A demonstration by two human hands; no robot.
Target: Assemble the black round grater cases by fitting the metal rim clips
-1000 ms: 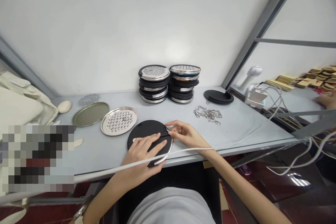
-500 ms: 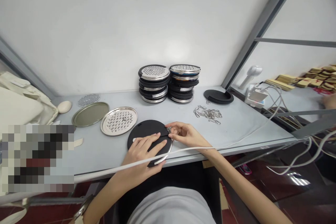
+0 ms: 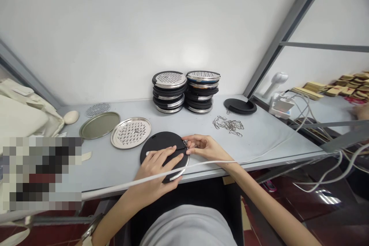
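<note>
A round black disc [image 3: 161, 140] with a slot and a silvery rim lies at the table's front edge. Across its top, my left hand [image 3: 157, 167] has fingers spread, with the thumb around the near rim, holding it in place. My right hand [image 3: 203, 148] pinches a small metal snap hook [image 3: 185, 144] between thumb and forefinger at the disc's right edge. How far the hook passes through the disc cannot be made out. To the right lies a loose pile of similar metal hooks [image 3: 230, 124].
Left of the disc lie a metal grater plate [image 3: 131, 133], an olive round plate [image 3: 99, 125] and a perforated disc [image 3: 98, 109]. Two stacks of graters [image 3: 169, 92] stand by the wall. A black ring-shaped base [image 3: 240, 106] is at right. A white cable [image 3: 213, 162] crosses in front.
My right thumb and fingers have shifted very slightly at the hook. My left hand and the black disc have stayed in place.
</note>
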